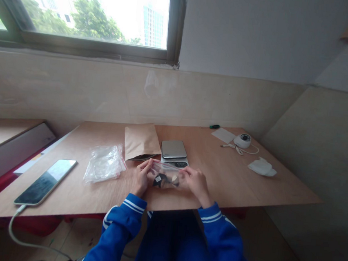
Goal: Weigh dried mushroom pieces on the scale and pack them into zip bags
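Note:
A clear zip-lock bag [164, 181] is stretched between both hands above the near edge of the table. Inside it lie a small black item with a white label and something pale; their kinds cannot be made out. My left hand [142, 176] pinches the bag's upper left corner. Its upper right corner is pinched by the fingers of my right hand [197, 183]. Just behind the bag stands a digital kitchen scale [173, 149] with a silver plate, its front panel partly covered by the bag. A brown paper bag [142, 140] lies left of the scale, mouth facing me.
Several clear plastic bags [104, 164] lie to the left on the wooden table [227, 181]. A phone [46, 181] with a cable plugged in rests at the left front. A white round device [242, 140] with a cord, crumpled white tissue [262, 167] and a green-handled tool [214, 126] are at right.

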Demonstrator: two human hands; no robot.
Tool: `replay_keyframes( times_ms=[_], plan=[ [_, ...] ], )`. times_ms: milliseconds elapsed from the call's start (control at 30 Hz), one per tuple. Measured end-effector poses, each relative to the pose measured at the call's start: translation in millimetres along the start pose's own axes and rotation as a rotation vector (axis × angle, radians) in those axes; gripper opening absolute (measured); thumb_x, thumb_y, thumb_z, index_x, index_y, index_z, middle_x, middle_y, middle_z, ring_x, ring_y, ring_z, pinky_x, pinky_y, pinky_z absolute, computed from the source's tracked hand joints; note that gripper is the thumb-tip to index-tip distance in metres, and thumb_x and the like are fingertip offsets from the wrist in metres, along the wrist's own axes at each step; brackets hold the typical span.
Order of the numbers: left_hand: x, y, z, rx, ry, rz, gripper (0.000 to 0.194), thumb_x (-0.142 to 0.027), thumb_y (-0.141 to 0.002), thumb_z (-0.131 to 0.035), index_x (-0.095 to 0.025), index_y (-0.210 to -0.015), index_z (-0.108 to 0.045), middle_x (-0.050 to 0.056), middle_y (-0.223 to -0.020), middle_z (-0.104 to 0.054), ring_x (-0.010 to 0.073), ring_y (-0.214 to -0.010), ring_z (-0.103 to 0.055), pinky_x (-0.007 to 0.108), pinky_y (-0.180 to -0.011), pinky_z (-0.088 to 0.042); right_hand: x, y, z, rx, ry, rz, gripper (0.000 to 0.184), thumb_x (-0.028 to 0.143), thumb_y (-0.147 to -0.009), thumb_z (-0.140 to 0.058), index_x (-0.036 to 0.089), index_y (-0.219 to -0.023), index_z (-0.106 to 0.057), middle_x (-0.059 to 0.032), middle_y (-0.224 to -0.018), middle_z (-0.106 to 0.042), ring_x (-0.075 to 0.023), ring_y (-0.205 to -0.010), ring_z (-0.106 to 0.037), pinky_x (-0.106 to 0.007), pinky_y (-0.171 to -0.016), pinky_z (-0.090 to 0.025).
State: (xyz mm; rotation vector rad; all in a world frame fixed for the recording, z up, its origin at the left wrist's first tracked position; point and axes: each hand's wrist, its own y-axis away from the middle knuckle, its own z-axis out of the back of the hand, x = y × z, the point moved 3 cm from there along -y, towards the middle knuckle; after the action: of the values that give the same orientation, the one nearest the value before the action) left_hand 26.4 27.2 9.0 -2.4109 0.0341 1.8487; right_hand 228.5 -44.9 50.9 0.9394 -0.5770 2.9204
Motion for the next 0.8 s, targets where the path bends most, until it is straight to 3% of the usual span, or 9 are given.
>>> replay_keyframes(
  times_ms=[100,200,333,467,600,700,800],
  plan=[
    [-7,3,-4.0,0.025,-0.029,-0.016,0.041,-0.05,-0.08,-0.059,-0.012,-0.086,-0.072,0.007,-0.068,-0.07,0.0152,-0.057,-0.061,0.025,-0.056,-0.045,-13,-1,0,-0.02,-0.264,-0.074,0.019,0.037,-0.085,-0.058,0.023,-0.079,-0.07,-0.0022,-0.076,-0.073,-0.0191,-0.069,-0.065,-0.028,-0.064,-0.047],
    [-14,6,-8.9,0.065,-0.105,-0.037,0.041,-0.051,-0.08,-0.058,-0.012,-0.078,-0.072,0.007,-0.065,-0.069,0.0141,-0.055,-0.058,0.024,-0.053,-0.043,-31,-2,5,-0.064,-0.504,-0.153,0.034,0.051,-0.078,-0.061,0.018,-0.076,-0.07,-0.0069,-0.076,-0.072,-0.0213,-0.071,-0.066,-0.03,-0.065,-0.05],
    [-14,8,-16.0,0.216,-0.178,0.003,0.044,-0.054,-0.08,-0.056,-0.013,-0.072,-0.072,0.008,-0.064,-0.068,0.0145,-0.055,-0.058,0.024,-0.05,-0.04,-57,-4,27,-0.151,-0.596,-0.203,0.041,0.057,-0.073,-0.062,0.016,-0.07,-0.067,-0.0059,-0.065,-0.068,-0.02,-0.065,-0.064,-0.032,-0.065,-0.05],
    [-12,7,-15.7,0.206,-0.202,-0.018,0.045,-0.054,-0.082,-0.052,-0.014,-0.082,-0.072,0.008,-0.067,-0.068,0.0138,-0.054,-0.058,0.023,-0.048,-0.038,-94,-12,58,-0.29,-0.494,-0.249,0.043,0.058,-0.075,-0.06,0.016,-0.077,-0.067,-0.0074,-0.067,-0.068,-0.0213,-0.066,-0.063,-0.033,-0.066,-0.049],
    [-14,5,-14.5,0.132,-0.221,-0.058,0.048,-0.057,-0.082,-0.05,-0.014,-0.073,-0.07,0.007,-0.061,-0.065,0.0127,-0.05,-0.054,0.022,-0.047,-0.036,-130,-17,74,-0.38,-0.187,-0.221,0.05,0.057,-0.082,-0.049,0.013,-0.099,-0.066,-0.0172,-0.093,-0.069,-0.0271,-0.084,-0.063,-0.042,-0.079,-0.048],
    [-15,5,-12.6,0.055,-0.225,-0.072,0.051,-0.059,-0.084,-0.046,-0.015,-0.071,-0.069,0.006,-0.062,-0.065,0.0127,-0.051,-0.054,0.023,-0.047,-0.037,-129,-9,63,-0.464,0.038,-0.122,0.052,0.05,-0.089,-0.04,0.01,-0.117,-0.057,-0.0217,-0.112,-0.062,-0.0297,-0.104,-0.057,-0.049,-0.091,-0.042],
    [-14,4,-9.7,0.009,-0.234,-0.086,0.052,-0.058,-0.086,-0.041,-0.015,-0.074,-0.068,0.006,-0.066,-0.065,0.013,-0.055,-0.055,0.023,-0.049,-0.038,-104,3,32,-0.316,0.143,0.02,0.043,0.04,-0.092,-0.04,0.018,-0.128,-0.052,-0.0169,-0.126,-0.055,-0.0281,-0.12,-0.048,-0.049,-0.099,-0.038]
  ],
)
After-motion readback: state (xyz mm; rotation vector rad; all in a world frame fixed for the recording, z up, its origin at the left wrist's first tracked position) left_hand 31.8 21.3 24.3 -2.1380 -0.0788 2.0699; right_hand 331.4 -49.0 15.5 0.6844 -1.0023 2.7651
